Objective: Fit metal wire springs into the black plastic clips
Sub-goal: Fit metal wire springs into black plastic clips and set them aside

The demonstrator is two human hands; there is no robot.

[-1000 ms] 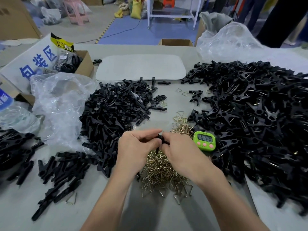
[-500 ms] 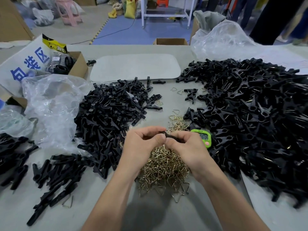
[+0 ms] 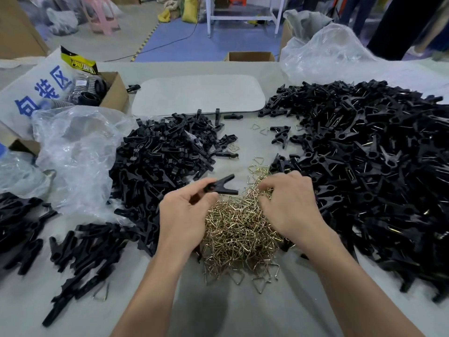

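Note:
My left hand (image 3: 184, 215) grips a black plastic clip (image 3: 220, 184) by its tail, jaws pointing right, just above the near-left edge of a brass-coloured wire spring pile (image 3: 240, 232). My right hand (image 3: 289, 207) lies on the pile's far right side, thumb and curled fingers pinching into the springs. A heap of black clip parts (image 3: 160, 161) lies left of my hands. A much larger heap of clips with springs showing (image 3: 364, 161) spreads to the right.
More black clips lie at the lower left (image 3: 80, 244) and far left (image 3: 17, 222). A crumpled clear bag (image 3: 77, 152), a cardboard box (image 3: 114, 91) and a pale flat board (image 3: 199, 96) sit behind. Another clear bag (image 3: 323, 52) is at the back right.
My hands have come apart. The left keeps the black clip and the right has dropped onto the spring pile, now covering the green timer.

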